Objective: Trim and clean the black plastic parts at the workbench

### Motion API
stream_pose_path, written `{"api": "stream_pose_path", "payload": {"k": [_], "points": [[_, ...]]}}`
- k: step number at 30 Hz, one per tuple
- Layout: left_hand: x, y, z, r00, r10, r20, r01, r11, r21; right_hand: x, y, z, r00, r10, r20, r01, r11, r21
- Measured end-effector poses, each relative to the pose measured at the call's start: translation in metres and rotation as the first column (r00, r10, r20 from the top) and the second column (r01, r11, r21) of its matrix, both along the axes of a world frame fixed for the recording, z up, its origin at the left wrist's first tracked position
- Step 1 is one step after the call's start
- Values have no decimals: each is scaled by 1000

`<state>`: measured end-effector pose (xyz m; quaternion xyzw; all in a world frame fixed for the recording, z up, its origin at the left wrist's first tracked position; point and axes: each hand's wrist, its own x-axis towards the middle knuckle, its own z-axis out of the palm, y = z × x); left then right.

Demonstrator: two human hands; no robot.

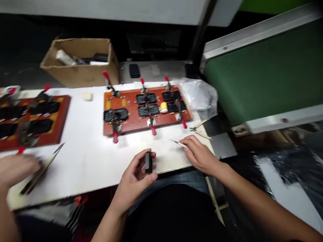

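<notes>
My left hand (136,174) is closed round a small black rectangular part (148,162), held on edge above the front of the table. My right hand (198,151) pinches a thin pointed tool with a pale handle (182,144), its tip aimed left over the white surface. Whether that tip is a blade or a needle I cannot tell. Beyond both hands lies a red-brown fixture board (131,126) with red-handled toggle clamps and several black ribbed parts (116,115). A yellow-and-white round object (164,107) sits among them.
Pliers (202,129) lie right of the board, near a clear plastic bag (199,95). A green conveyor (264,70) stands at right, a cardboard box (80,74) behind. At left, another person's hand (17,169) is near a knife (42,169) and a second fixture board (62,117).
</notes>
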<state>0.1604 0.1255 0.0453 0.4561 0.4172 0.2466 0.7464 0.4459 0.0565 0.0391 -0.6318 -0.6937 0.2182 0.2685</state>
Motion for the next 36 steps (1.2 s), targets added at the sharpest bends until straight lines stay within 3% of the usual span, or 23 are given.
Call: {"api": "stream_pose_path", "payload": {"k": [2, 5, 8, 19, 36], "points": [[-9, -3, 2, 1000, 7, -19, -6, 998, 63, -18, 3, 20, 979, 158, -130, -154, 987, 40], [-19, -8, 10, 997, 54, -61, -42, 984, 174, -41, 11, 44, 897, 391, -207, -377, 920, 102], [-24, -13, 18, 991, 102, -89, -77, 965, 250, -57, 17, 54, 861, 479, -169, -463, 877, 131], [-21, -11, 26, 993, 54, -106, -17, 947, 322, -64, 14, 55, 889, 439, -133, -427, 898, 111], [-16, -11, 24, 988, 35, -153, 10, 959, 282, -59, 14, 49, 896, 423, -133, -415, 906, 86]]}}
